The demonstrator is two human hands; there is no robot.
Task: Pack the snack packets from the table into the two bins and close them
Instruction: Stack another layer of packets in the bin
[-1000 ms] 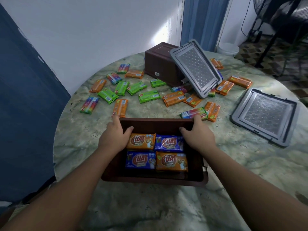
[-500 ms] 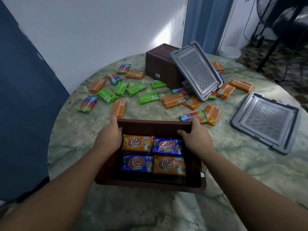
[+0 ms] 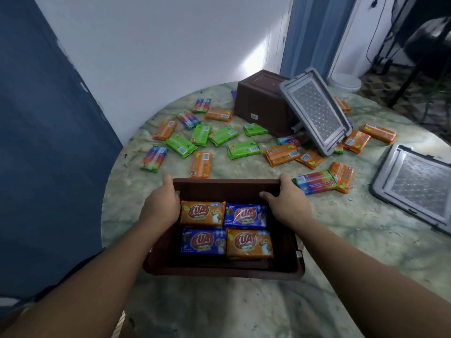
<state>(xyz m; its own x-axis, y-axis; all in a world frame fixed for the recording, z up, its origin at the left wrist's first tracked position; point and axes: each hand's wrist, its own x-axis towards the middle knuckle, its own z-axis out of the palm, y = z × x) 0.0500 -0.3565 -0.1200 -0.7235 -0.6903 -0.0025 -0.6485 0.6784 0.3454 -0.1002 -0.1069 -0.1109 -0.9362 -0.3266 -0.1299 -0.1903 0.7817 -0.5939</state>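
Observation:
A brown bin [image 3: 219, 270] stands on the marble table in front of me, open at the top. Inside lie several orange and blue KUAT packets [image 3: 225, 230]. My left hand [image 3: 162, 203] grips the bin's far left corner, thumb inside the rim. My right hand [image 3: 285, 203] grips the far right corner the same way. A second brown bin [image 3: 261, 108] lies tipped at the back, with a grey lid [image 3: 314, 111] leaning on it. Several green, orange and rainbow snack packets [image 3: 241, 148] lie scattered between the two bins.
Another grey lid [image 3: 415, 189] lies flat at the table's right edge. The round marble table [image 3: 341, 240] ends close on the left beside a blue panel [image 3: 48, 142]. A white wall stands behind; a fan stand and tiled floor show at far right.
Both hands have slid outward along the bin's far rim to its corners. The bin has shifted a little to the left and toward me.

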